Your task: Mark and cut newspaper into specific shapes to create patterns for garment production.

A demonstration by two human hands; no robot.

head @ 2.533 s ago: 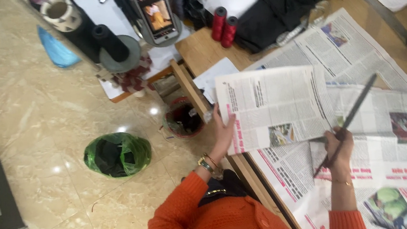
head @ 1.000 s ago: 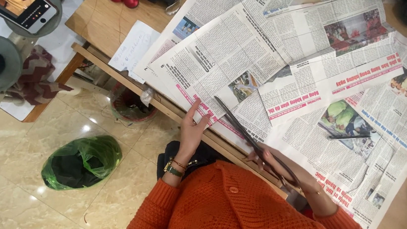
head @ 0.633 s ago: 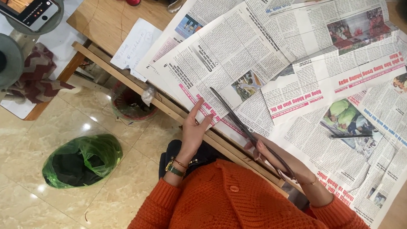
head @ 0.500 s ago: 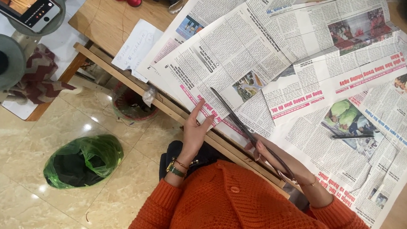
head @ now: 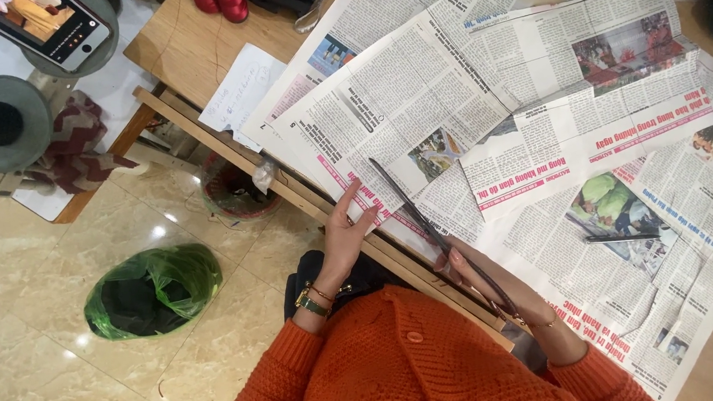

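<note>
Newspaper sheets: several printed pages (head: 536, 78) lie overlapping across the wooden table (head: 184, 43), grey text columns with red headline bands and small colour photographs; thin, flat paper, its edges lapping over the table's near edge.
White slip: a small sheet of white paper (head: 240, 94) with faint handwriting lies at the table's left edge, just beside the newspapers.
Phone: a phone (head: 43, 26) with a lit screen sits on a stand at the upper left, apart from the table.
Scissors: long dark metal scissors (head: 429, 228) lie slanted over the newspaper near the table's front edge, tips pointing up and left; they sit between the two hands.
Right hand: the right hand (head: 482, 280) is closed around the scissors' handle end, fingers wrapped about it; a thin bracelet shows at the wrist.
Left hand: the left hand (head: 344, 232) rests spread and flat on the newspaper's near edge, fingers extended and gripping nothing; just left of the blades; a watch and bangles circle the wrist.
Pen: a dark pen (head: 621, 237) lies on the paper to the right, well apart from both hands.
Floor: glossy beige marble tiles; a green plastic bag (head: 154, 290) lining a dark bin stands there, crinkled and shiny.
Clothing: an orange knitted cardigan (head: 408, 370) with buttons.
</note>
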